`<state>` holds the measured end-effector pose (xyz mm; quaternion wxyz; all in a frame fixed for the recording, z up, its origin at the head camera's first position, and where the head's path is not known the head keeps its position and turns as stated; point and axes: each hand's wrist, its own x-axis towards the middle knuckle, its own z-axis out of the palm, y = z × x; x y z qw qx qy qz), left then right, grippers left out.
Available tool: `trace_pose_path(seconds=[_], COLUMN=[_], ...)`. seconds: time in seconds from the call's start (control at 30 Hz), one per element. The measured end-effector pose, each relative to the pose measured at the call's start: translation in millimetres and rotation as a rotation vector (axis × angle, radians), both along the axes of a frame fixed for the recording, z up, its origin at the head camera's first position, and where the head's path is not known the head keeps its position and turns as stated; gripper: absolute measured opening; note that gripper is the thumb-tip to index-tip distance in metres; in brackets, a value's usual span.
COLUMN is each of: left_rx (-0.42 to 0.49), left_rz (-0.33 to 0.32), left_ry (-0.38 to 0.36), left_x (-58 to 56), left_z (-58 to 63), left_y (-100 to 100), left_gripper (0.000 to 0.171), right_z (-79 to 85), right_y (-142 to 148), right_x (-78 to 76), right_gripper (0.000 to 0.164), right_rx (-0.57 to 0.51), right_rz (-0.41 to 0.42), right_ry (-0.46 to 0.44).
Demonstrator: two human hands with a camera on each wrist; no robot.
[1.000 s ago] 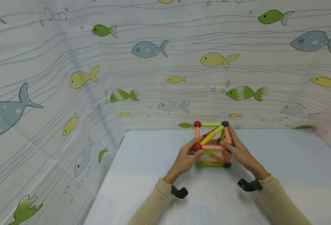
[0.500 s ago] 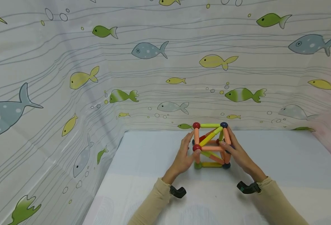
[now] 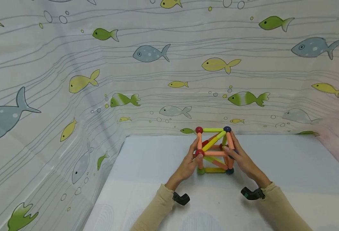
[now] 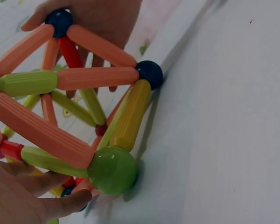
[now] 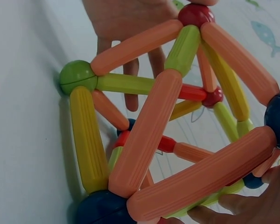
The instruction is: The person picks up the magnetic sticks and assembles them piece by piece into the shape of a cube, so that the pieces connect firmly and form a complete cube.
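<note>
A cube-like frame of magnetic building sticks and balls (image 3: 215, 154) stands on the table, with orange, yellow, green and red sticks. My left hand (image 3: 186, 167) holds its left side, the thumb on a front red ball (image 3: 199, 153) and the fingers along the far side. Opposite, my right hand (image 3: 246, 164) grips the right side, its thumb near a dark blue ball (image 4: 59, 23). Low on the front sit a green ball (image 4: 113, 170) and another blue ball (image 3: 229, 171). Diagonal sticks (image 5: 149, 130) cross between the corners. Part of the right-hand fingers is hidden behind the sticks.
A pale table (image 3: 149, 160) lies under the frame and reaches a back edge. Behind and to the left hangs a sheet printed with fish (image 3: 149, 112). Black wrist devices (image 3: 181, 198) sit at both sleeve cuffs.
My left fingers have drawn back from the red stick inside the frame, spread, and settled along the left side. The right hand keeps its hold. The view has shifted slightly.
</note>
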<state>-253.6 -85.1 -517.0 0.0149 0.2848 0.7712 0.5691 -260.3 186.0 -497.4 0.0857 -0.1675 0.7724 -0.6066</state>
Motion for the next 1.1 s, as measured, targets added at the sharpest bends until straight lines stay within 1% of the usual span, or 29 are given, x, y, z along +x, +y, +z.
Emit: trace_pose_path(seconds=[0.2,0.27,0.3,0.47,0.53,0.6,0.77,0.8,0.93,1.03,1.1], left_rx=[-0.009,-0.01,-0.014,-0.042,-0.057,-0.055,-0.038,-0.04,-0.033,-0.04,-0.06], left_rz=[0.017,0.02,0.016,-0.017,-0.026,-0.027,0.001,0.006,0.003,0.01,0.033], left_ry=[0.002,-0.003,-0.008,-0.041,-0.046,-0.049,-0.039,-0.034,-0.041,-0.061,-0.07], left_x=[0.0,1.3,2.4,11.8,13.3,10.5,-1.9,-3.2,-6.2,-5.0,-3.1], left_z=[3.0,6.0,8.8,32.1,36.8,31.6,9.0,6.3,2.3,1.8,2.8], left_y=[-0.7,-0.9,-1.1,-5.7,-8.0,-8.8,-6.1,-5.8,-4.6,-6.4,-10.8], left_gripper=[0.075,0.074,0.074,0.076,0.077,0.077,0.076,0.076,0.077,0.08,0.081], right_z=[1.2,2.0,2.1,1.8,1.7,1.3,3.9,5.2,11.5,13.2,14.5], right_y=[-0.7,-1.3,-1.3,-0.6,0.0,0.7,4.5,5.4,10.6,19.2,29.5], right_x=[-3.3,-4.3,-4.7,-3.9,-2.4,-1.0,0.6,1.2,3.3,2.4,0.6], right_gripper=[0.081,0.081,0.081,0.077,0.076,0.075,0.074,0.074,0.074,0.076,0.078], right_rx=[0.018,0.019,0.019,0.048,0.065,0.08,0.114,0.121,0.173,0.234,0.289], right_rz=[0.002,0.005,0.007,0.025,0.036,0.037,0.042,0.045,0.048,0.036,0.012], right_ry=[0.006,0.007,0.007,0.014,0.014,0.011,0.04,0.044,0.063,0.114,0.166])
